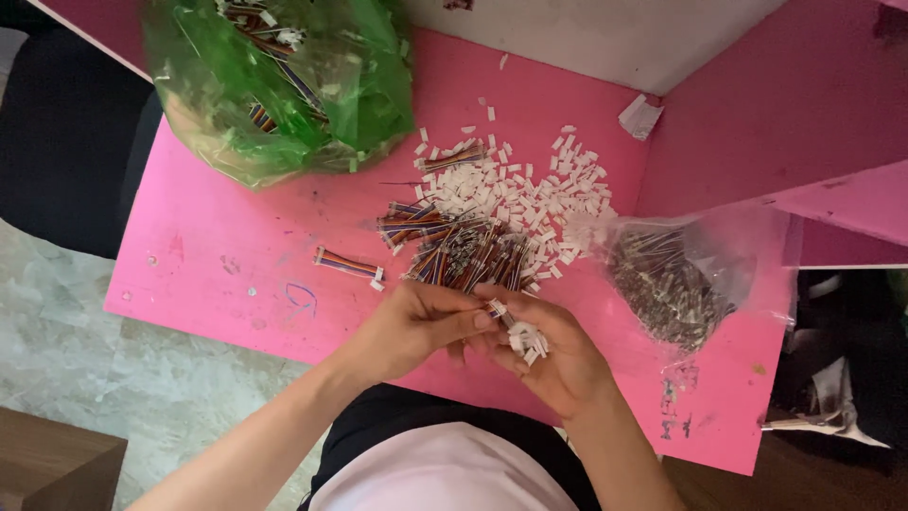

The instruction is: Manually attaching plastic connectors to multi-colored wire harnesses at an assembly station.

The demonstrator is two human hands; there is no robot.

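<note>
At lower centre of the frame, the left hand (411, 326) pinches a small white connector (496, 307) between thumb and fingertips, just above the right hand (553, 355). The right hand curls closed around a cluster of white connectors (527, 342) in its palm. A heap of multicoloured wire pieces (468, 255) lies just beyond the fingers on the pink table (218, 237).

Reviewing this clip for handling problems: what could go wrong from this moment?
The right hand cups several loose white connectors while the left hand pinches one; some could slip off the pink table edge. The wire bundles lie tangled with the connector pile, so a pull may scatter pieces.
</note>
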